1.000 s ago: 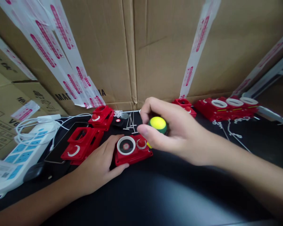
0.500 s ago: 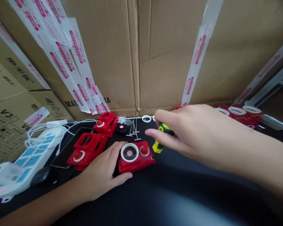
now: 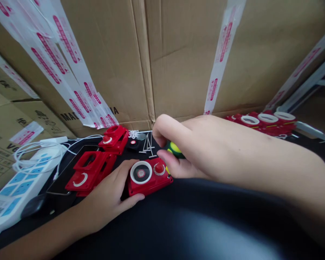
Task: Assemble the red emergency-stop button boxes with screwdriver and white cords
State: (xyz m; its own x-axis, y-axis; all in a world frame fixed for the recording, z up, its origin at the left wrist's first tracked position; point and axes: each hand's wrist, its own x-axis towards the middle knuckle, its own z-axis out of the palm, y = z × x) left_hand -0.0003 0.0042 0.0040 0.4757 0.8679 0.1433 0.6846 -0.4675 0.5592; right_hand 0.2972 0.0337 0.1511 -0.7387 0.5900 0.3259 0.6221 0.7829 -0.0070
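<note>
Here, black tabletop (image 3: 162,224), taped cardboard (image 3: 184,54) behind, left grip (image 3: 112,191) clamped on red unit (image 3: 154,183), right grip (image 3: 196,150) on screwdriver (image 3: 175,147)

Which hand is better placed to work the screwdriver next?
Probably the right hand: it grips the screwdriver at one end of the red unit, while the left hand holds the opposite end.
</note>
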